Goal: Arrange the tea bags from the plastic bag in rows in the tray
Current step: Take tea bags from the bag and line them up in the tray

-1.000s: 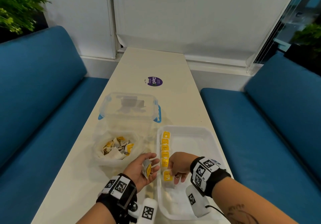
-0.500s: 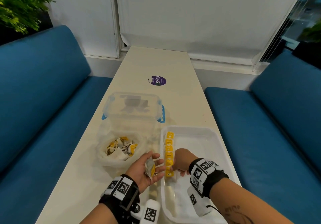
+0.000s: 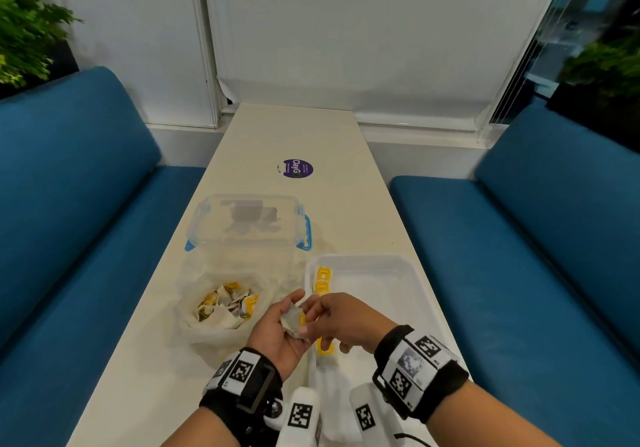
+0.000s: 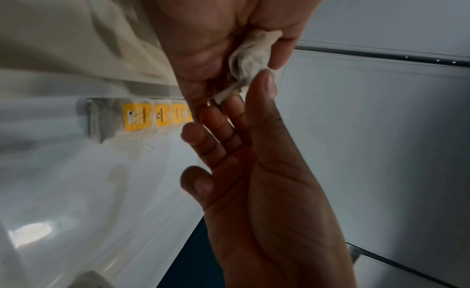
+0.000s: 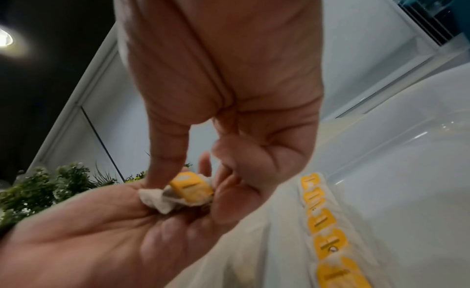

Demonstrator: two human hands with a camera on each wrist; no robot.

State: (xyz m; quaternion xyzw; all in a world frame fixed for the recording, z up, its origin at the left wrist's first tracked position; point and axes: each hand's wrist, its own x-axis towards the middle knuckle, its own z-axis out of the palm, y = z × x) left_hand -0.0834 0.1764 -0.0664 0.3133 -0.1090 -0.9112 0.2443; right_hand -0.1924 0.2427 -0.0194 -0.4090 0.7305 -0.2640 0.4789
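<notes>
My left hand (image 3: 273, 332) lies palm up just left of the white tray (image 3: 408, 273) and cradles a crumpled tea bag (image 3: 292, 321) with a yellow tag (image 5: 191, 188). My right hand (image 3: 334, 313) has come over from the tray and pinches that same tea bag (image 4: 250, 59) between thumb (image 5: 165, 151) and fingers. Several tea bags (image 3: 323, 275) lie in one row along the tray's left side, yellow tags (image 5: 328, 232) up; my right hand hides the middle of the row. The plastic bag (image 3: 225, 308) with loose tea bags sits left of my left hand.
A clear lidded box (image 3: 247, 219) with blue clips stands behind the plastic bag. A purple round sticker (image 3: 298, 168) lies farther up the narrow table (image 3: 145, 377). Blue sofas flank both sides. The tray's right part (image 3: 377, 290) holds no tea bags.
My right hand left the near end of the row in the tray, moved left and took hold of the tea bag in my left palm. The left hand lifted slightly.
</notes>
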